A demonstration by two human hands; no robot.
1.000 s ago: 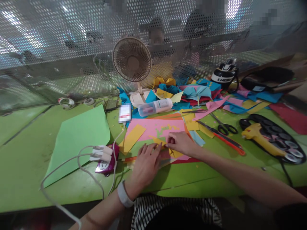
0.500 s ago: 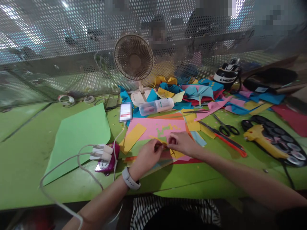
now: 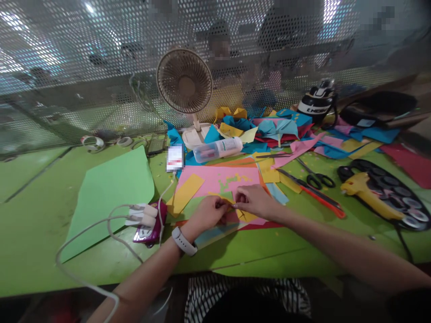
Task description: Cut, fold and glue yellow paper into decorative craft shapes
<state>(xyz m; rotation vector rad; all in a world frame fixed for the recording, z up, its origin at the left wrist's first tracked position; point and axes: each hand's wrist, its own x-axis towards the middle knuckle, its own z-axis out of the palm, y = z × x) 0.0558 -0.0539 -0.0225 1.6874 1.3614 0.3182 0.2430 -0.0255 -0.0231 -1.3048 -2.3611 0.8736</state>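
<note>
Fingers of my left hand (image 3: 210, 211) are pinched together on a small yellow paper piece (image 3: 230, 201). Opposite it, my right hand (image 3: 254, 199) has its fingertips closed at the other end of the same piece. The fingertips of both hands nearly meet, and their grip partly hides the paper's shape. Below the hands lies a layered pile of coloured paper, with a pink sheet (image 3: 198, 172) and another yellow piece (image 3: 248, 217) showing. Tiny green and yellow scraps (image 3: 232, 181) are scattered on the pink sheet. A yellow rectangle of paper (image 3: 186, 193) rests left of the hands.
On the right lie a red utility knife (image 3: 323, 202), black scissors (image 3: 319, 181) and a yellow glue gun (image 3: 372, 197) on a black tray. A plastic bottle (image 3: 218, 150), a fan (image 3: 185, 83) and crumpled paper (image 3: 278, 128) stand behind. Cables cross a purple power strip (image 3: 151, 229) at left.
My left hand, spread flat on the paper a second ago, has curled into a pinch on the yellow piece. My right hand has stayed nearly in place.
</note>
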